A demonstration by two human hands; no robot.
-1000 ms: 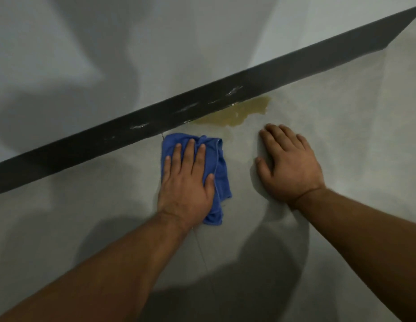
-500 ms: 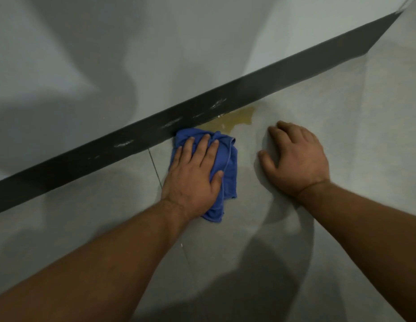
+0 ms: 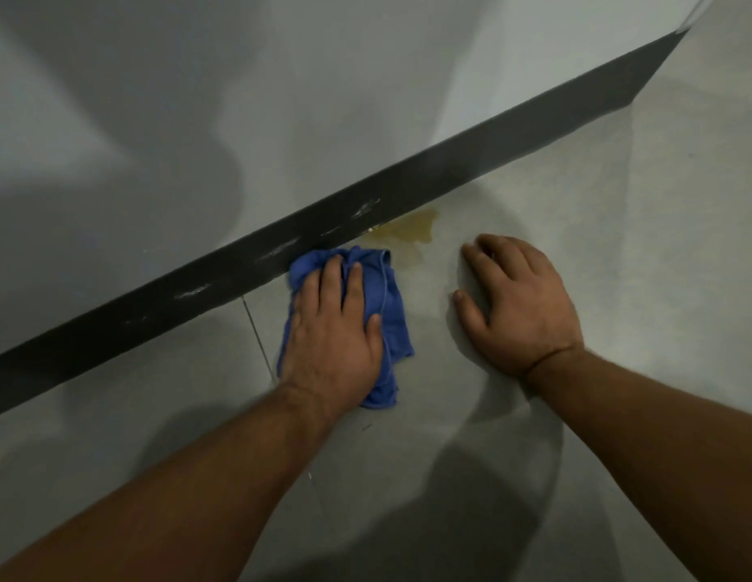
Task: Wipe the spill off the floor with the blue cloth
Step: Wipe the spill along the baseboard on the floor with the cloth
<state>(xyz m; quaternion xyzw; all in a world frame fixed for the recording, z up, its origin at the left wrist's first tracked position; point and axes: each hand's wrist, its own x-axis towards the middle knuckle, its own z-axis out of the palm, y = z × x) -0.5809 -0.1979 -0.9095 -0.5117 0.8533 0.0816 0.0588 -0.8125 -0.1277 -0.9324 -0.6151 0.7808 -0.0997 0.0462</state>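
Left hand (image 3: 330, 342) grip flat, fingers spread, pressing the blue cloth (image 3: 391, 312) onto the floor (image 3: 618, 287). Right hand (image 3: 519, 304) open, braced beside. Spill (image 3: 412, 228) just beyond the cloth, touching the dark skirting (image 3: 450, 178); a shallow pass risks leaving liquid along that edge.

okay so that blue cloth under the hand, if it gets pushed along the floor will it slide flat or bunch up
Likely to bunch: the blue cloth is already crumpled in soft folds against the dark baseboard. It looks floppy and light, so the flat left hand probably keeps it moving. Soaking up the yellowish spill may make it drag.
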